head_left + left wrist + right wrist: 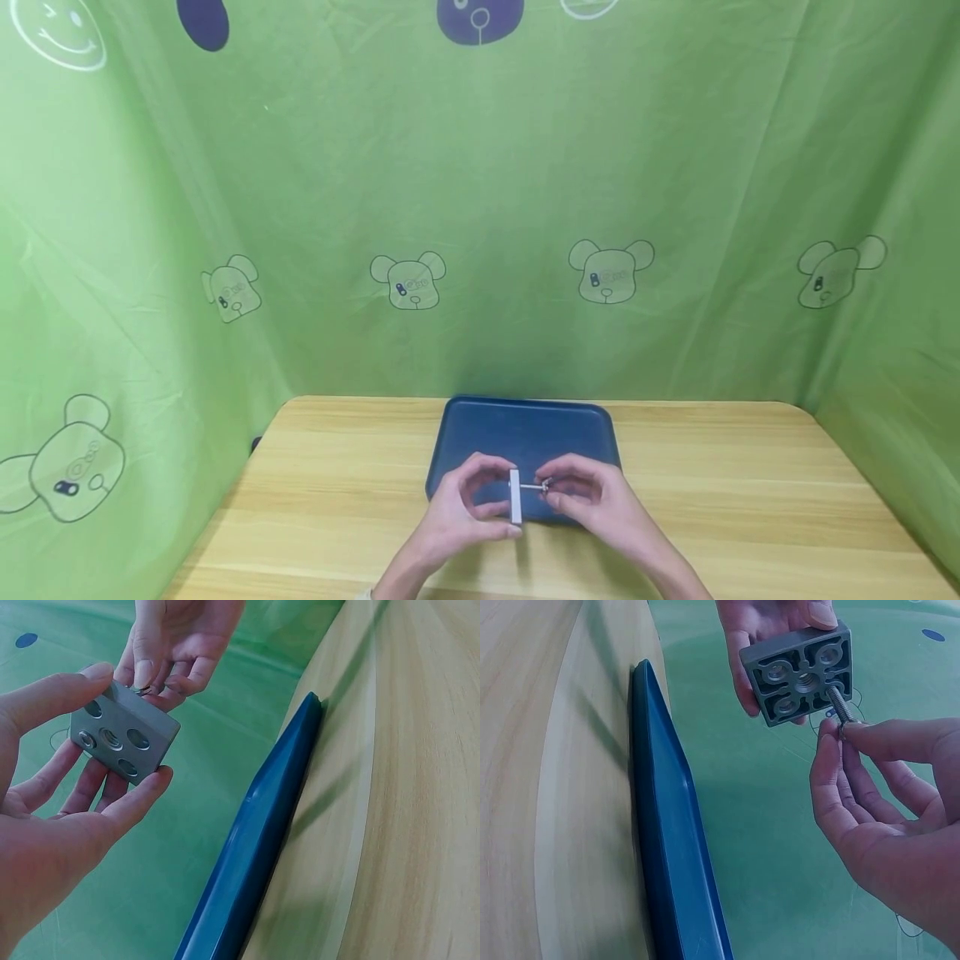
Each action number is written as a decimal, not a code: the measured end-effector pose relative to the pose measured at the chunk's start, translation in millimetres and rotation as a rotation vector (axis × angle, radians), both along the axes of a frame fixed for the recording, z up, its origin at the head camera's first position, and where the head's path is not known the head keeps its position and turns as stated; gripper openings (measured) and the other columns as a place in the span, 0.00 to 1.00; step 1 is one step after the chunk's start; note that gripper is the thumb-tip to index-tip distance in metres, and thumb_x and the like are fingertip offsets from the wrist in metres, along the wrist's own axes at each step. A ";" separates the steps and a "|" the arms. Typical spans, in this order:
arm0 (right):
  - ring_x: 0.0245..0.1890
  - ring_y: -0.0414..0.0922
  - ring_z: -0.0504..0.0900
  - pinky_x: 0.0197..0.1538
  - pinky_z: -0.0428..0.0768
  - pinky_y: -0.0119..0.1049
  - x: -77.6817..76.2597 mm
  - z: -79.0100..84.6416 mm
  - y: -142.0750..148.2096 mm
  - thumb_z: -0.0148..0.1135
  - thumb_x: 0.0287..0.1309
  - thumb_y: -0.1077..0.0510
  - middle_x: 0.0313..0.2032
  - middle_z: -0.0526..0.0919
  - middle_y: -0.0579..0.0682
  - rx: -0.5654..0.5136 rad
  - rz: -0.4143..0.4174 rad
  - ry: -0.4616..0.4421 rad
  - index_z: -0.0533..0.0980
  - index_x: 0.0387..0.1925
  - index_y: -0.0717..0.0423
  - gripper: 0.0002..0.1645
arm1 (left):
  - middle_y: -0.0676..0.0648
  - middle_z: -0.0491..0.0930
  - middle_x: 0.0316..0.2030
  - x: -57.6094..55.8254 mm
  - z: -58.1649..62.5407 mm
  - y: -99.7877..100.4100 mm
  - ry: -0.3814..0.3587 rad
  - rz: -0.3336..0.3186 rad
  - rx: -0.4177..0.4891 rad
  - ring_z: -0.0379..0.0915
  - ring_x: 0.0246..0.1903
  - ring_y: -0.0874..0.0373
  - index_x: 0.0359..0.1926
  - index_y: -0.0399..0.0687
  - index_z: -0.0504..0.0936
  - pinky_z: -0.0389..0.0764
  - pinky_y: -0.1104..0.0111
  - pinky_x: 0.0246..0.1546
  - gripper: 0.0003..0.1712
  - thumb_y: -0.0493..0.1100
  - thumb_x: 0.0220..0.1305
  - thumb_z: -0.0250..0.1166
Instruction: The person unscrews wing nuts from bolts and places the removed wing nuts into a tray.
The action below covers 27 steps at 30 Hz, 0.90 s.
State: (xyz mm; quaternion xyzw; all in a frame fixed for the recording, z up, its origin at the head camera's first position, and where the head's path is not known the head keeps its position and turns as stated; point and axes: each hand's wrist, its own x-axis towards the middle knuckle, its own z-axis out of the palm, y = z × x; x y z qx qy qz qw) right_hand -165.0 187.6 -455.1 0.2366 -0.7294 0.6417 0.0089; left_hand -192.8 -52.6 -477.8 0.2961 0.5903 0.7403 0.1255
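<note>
My left hand (459, 510) holds a small grey square plate (515, 498) by its edges, thumb on one side and fingertips on the other. Its ribbed face (802, 675) has a threaded centre hole and round corner holes; the other face (124, 735) is flat. A threaded bolt (841, 707) stands in one corner hole, and a metal end shows in a corner hole on the flat face. Thumb and fingers of my right hand (600, 502) pinch the bolt's outer end, partly hiding it. Both hands are raised above the near side of the tray.
A blue tray (525, 425) lies on the wooden table (337, 483) beyond and beneath the hands. Green cloth (495, 150) with printed bear heads hangs behind the table and along both sides.
</note>
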 end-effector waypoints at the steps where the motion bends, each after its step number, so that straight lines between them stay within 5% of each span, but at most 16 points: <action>1: 0.47 0.52 0.86 0.54 0.88 0.36 -0.2 -0.2 -0.1 0.66 0.61 0.70 0.49 0.82 0.68 0.000 0.000 -0.003 0.78 0.52 0.70 0.17 | 0.32 0.71 0.60 0.1 0.0 0.0 0.000 0.001 -0.002 0.70 0.63 0.40 0.60 0.31 0.74 0.82 0.50 0.61 0.39 0.22 0.44 0.76; 7: 0.47 0.48 0.87 0.54 0.88 0.36 -1.1 -1.4 -0.6 0.64 0.60 0.72 0.49 0.80 0.75 -0.004 0.008 -0.012 0.79 0.51 0.71 0.17 | 0.38 0.74 0.59 1.2 0.2 -0.2 -0.017 0.003 -0.014 0.70 0.63 0.39 0.61 0.31 0.74 0.82 0.49 0.62 0.39 0.22 0.44 0.76; 19: 0.46 0.51 0.87 0.47 0.91 0.41 -3.7 -4.2 1.4 0.61 0.62 0.74 0.46 0.82 0.71 0.001 -0.012 -0.001 0.79 0.49 0.72 0.14 | 0.37 0.73 0.59 0.4 -0.8 0.3 -0.018 0.000 -0.014 0.67 0.64 0.33 0.61 0.28 0.73 0.82 0.49 0.62 0.39 0.22 0.44 0.76; 27: 0.46 0.50 0.87 0.47 0.91 0.41 -3.0 -3.8 1.2 0.60 0.65 0.72 0.47 0.81 0.73 -0.017 -0.004 -0.007 0.78 0.50 0.73 0.13 | 0.35 0.72 0.59 0.6 -0.3 0.7 -0.018 0.011 -0.026 0.70 0.63 0.37 0.61 0.29 0.73 0.82 0.49 0.61 0.39 0.22 0.44 0.76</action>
